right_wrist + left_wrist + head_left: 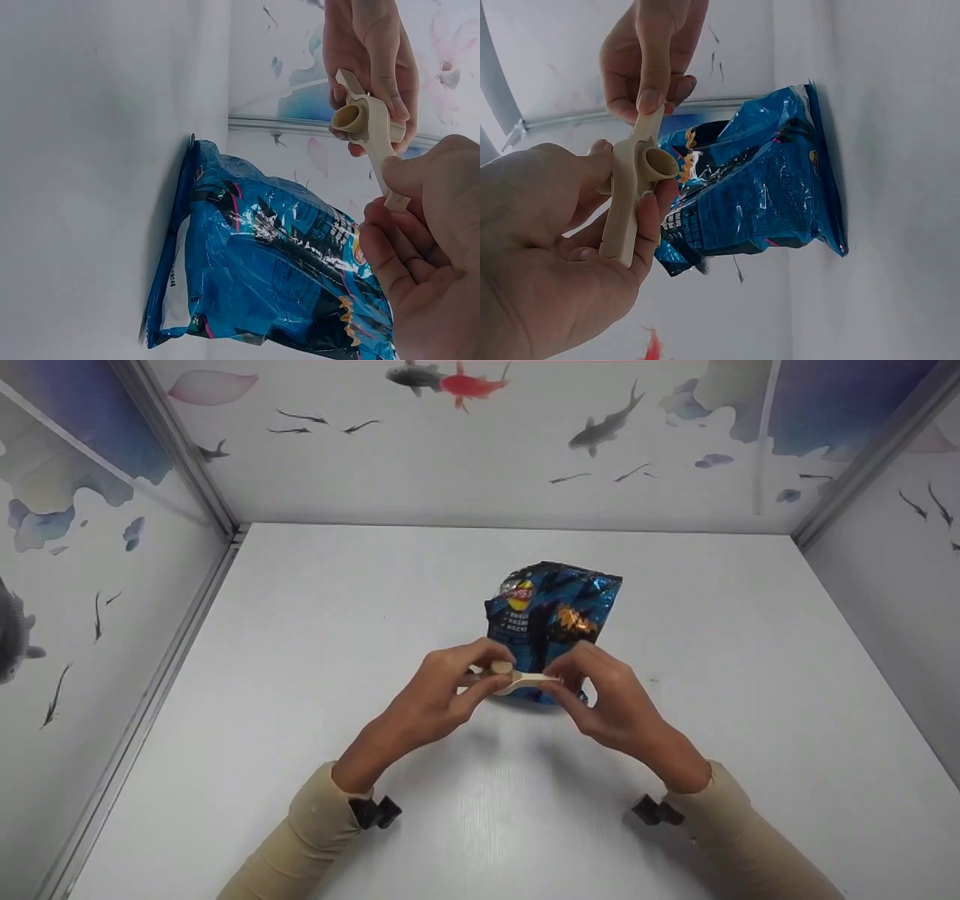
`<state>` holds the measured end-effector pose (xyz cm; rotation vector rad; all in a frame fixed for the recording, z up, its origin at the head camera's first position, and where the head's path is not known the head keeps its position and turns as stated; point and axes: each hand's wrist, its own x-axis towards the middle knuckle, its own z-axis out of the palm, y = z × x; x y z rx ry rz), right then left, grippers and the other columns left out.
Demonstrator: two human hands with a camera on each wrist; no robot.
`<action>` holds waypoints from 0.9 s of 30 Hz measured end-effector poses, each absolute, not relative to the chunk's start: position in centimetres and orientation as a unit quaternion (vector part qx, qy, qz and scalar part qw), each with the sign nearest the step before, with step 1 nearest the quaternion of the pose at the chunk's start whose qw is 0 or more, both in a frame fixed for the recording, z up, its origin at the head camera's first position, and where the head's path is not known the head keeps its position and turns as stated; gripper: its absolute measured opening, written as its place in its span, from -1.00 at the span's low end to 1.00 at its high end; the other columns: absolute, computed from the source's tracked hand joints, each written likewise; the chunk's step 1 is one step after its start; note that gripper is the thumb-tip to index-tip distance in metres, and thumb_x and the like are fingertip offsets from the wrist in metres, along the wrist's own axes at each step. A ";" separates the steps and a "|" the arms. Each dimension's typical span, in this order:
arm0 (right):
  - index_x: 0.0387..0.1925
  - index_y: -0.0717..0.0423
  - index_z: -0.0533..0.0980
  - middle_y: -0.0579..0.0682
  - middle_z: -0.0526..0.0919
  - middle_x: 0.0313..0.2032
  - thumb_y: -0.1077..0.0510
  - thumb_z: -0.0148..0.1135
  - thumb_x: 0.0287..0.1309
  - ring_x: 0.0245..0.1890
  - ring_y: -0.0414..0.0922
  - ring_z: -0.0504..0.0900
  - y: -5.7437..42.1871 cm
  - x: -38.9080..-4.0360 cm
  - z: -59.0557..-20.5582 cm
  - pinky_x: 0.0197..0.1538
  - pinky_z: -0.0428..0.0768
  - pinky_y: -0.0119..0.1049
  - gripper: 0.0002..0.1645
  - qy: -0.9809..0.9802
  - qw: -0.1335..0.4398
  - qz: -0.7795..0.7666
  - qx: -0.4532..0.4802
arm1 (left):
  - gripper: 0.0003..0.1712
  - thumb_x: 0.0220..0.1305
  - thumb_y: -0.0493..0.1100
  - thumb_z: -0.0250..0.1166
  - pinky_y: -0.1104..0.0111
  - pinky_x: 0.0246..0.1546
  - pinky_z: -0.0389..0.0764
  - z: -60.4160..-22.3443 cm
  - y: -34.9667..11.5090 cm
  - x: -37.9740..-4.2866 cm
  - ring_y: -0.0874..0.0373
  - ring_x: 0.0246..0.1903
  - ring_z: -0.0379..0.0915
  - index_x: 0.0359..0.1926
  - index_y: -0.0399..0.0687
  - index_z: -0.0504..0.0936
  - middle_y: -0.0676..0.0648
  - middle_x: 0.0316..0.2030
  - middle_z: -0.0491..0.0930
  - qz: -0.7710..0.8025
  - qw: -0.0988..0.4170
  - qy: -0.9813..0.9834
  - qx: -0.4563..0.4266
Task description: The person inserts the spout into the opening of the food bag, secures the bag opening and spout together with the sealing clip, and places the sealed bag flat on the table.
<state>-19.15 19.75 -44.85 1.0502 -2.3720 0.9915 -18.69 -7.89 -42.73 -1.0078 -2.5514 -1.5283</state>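
Observation:
Both hands hold a cream plastic bag clip with a short round spout (660,163) on its side. My left hand (442,690) grips the clip (619,225) around its spout end, thumb and fingers on opposite sides. At the other, narrow end, my right hand (611,690) pinches the clip (382,169) between thumb and fingers. Just beyond the hands stands a blue and black Lay's chip bag (544,619), puffed and crinkled. The clip overlaps the lower part of the bag in the head view. In the right wrist view the spout's hollow mouth faces outward.
A white table (300,607) lies under everything. Printed panels with fish and petals enclose it at the back (480,457) and both sides, joined by metal frame rails (210,495). Black wrist camera mounts (375,812) sit at the sleeve cuffs.

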 end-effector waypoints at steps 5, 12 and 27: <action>-0.06 0.09 0.62 -0.08 0.66 -0.26 0.28 0.57 0.25 -0.37 -0.29 0.55 19.6 -18.9 -44.7 -0.31 0.68 -0.41 -0.70 -0.843 0.184 0.348 0.366 | -0.77 0.61 -0.11 0.30 0.36 0.08 0.79 -42.8 -7.7 -18.7 0.28 -0.01 0.71 0.14 -0.08 0.66 0.03 -0.05 0.76 -0.485 0.015 -0.813 -0.321; -0.04 0.09 0.67 -0.09 0.69 -0.25 0.28 0.59 0.22 -0.36 -0.29 0.58 19.6 -18.9 -44.6 -0.29 0.73 -0.38 -0.68 -0.843 0.188 0.359 0.353 | -0.75 0.61 -0.11 0.30 0.41 0.06 0.78 -43.0 -7.4 -18.7 0.27 -0.01 0.72 0.15 -0.10 0.67 0.02 -0.04 0.77 -0.475 0.033 -0.820 -0.316; 0.01 0.02 0.74 -0.09 0.78 -0.22 0.27 0.61 0.21 -0.35 -0.24 0.70 19.8 -19.1 -44.3 -0.20 0.78 -0.43 -0.66 -0.822 0.195 0.388 0.368 | -0.73 0.60 -0.08 0.33 0.37 0.07 0.79 -43.1 -7.6 -18.8 0.27 -0.04 0.70 0.16 -0.11 0.66 0.01 -0.04 0.76 -0.487 0.022 -0.819 -0.301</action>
